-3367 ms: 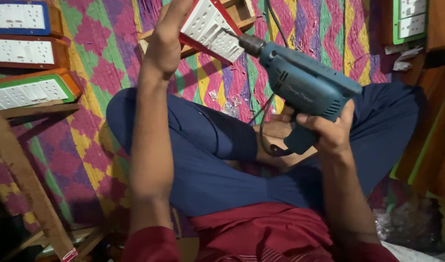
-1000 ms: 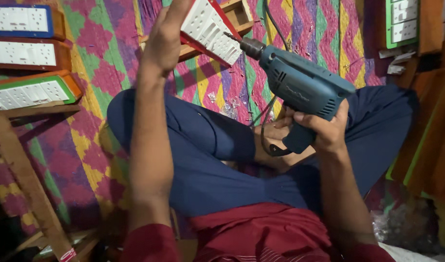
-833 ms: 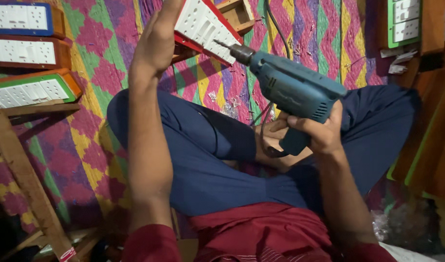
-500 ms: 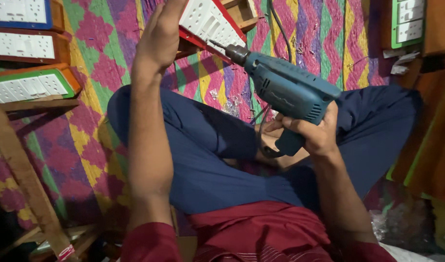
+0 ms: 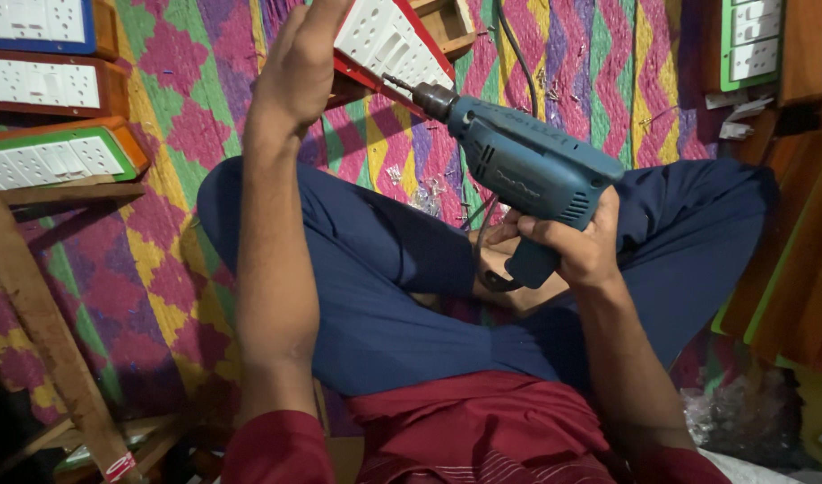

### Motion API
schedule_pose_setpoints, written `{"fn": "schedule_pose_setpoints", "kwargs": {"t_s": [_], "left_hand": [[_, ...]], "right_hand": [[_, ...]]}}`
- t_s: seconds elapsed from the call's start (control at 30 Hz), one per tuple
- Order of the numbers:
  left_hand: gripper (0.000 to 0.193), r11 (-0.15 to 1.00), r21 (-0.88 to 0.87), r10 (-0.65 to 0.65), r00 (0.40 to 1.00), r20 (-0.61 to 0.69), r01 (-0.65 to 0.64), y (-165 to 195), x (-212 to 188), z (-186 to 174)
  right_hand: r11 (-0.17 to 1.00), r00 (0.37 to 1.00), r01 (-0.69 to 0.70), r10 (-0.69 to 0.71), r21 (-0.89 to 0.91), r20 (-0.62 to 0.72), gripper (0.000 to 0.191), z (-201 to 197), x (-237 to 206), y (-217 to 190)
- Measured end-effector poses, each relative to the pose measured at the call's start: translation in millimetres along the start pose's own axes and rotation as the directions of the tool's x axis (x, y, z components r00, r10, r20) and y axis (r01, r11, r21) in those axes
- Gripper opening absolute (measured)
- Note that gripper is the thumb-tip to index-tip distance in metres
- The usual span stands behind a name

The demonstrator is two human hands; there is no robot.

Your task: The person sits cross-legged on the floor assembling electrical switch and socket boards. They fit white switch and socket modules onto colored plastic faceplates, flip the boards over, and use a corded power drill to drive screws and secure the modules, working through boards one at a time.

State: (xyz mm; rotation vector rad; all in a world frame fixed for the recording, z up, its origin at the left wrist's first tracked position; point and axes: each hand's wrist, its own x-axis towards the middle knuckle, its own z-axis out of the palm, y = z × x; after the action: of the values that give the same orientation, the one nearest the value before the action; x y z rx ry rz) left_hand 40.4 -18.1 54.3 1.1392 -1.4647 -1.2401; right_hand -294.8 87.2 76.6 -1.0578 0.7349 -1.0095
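Note:
My right hand [image 5: 574, 244] grips the handle of a blue electric drill [image 5: 527, 170] held above my crossed legs. Its bit touches the red edge of a white switch board with a red frame [image 5: 388, 43], which is tilted up off the mat. My left hand [image 5: 296, 67] reaches up and holds that board at its left side, fingers partly out of view at the top edge. The drill's cord hangs down by my right wrist.
A colourful zigzag mat [image 5: 151, 260] covers the floor. Finished switch boards lie at the left: blue-framed [image 5: 43, 22], brown-framed [image 5: 52, 85], green and orange [image 5: 66, 157]. A green-framed board [image 5: 751, 40] lies top right, wooden pieces [image 5: 800, 269] at right, a wooden slat [image 5: 43, 332] lower left.
The drill has moved left and up, its bit now against the board's red edge. My left hand has stayed on the board.

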Motion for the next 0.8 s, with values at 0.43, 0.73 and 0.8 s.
{"fn": "schedule_pose_setpoints", "kwargs": {"t_s": [0.43, 0.73, 0.8], "left_hand": [[0.058, 0.971, -0.185, -0.18, 0.974, -0.134, 0.154, 16, -1, 18], [0.069, 0.968, -0.119, -0.238, 0.96, -0.147, 0.222, 21, 15, 19], [0.071, 0.936, -0.198, -0.321, 0.937, -0.137, 0.292, 26, 17, 19]], "right_hand": [[0.996, 0.997, 0.055, -0.059, -0.07, -0.053, 0.051, -2, -6, 11], [0.988, 0.98, -0.072, 0.045, -0.133, -0.194, 0.063, -20, -11, 34], [0.989, 0.96, -0.144, 0.134, -0.024, -0.246, 0.063, -21, -8, 38]]}}
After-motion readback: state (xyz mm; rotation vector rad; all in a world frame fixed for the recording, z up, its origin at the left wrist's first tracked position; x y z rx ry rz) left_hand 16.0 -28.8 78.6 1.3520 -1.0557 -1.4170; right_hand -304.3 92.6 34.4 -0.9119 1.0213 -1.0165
